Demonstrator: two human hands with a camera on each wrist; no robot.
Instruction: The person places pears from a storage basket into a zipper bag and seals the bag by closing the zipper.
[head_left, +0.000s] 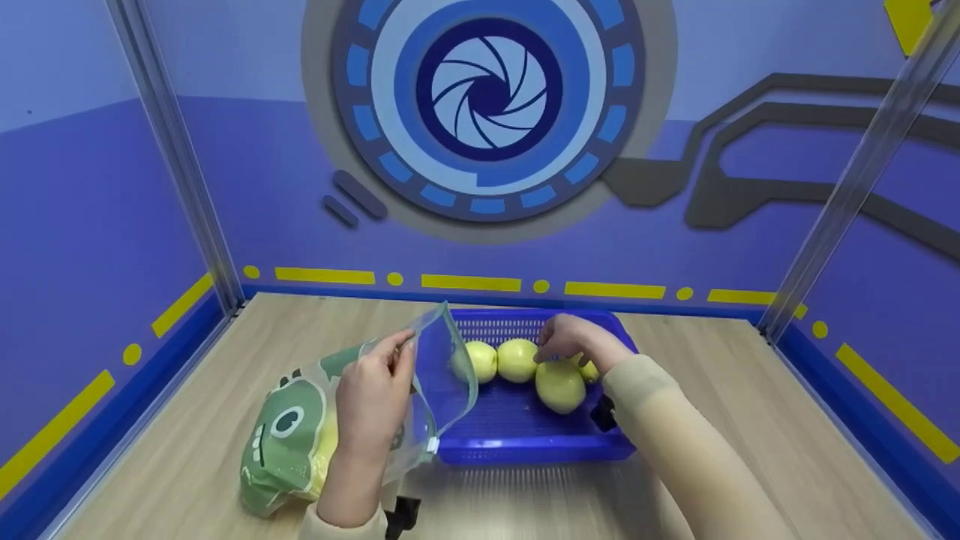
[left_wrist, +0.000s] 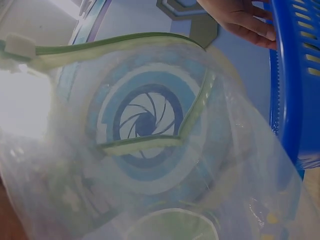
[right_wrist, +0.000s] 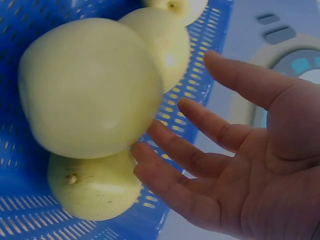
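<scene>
Pale green fruit (head_left: 561, 387) lie in the blue basket (head_left: 536, 450), the nearest piece close beside the others. Each looks firm, smooth and fairly weighty, likely a little slippery and easily bruised, so a wide, gentle hold around the middle should suit. The right hand (head_left: 574, 339) has its grip spread wide beside the fruit, holding nothing; whether its fingertips touch is unclear. The left hand's (head_left: 375, 401) grip pinches the limp plastic bag (head_left: 277, 450) near its gaping mouth.
</scene>
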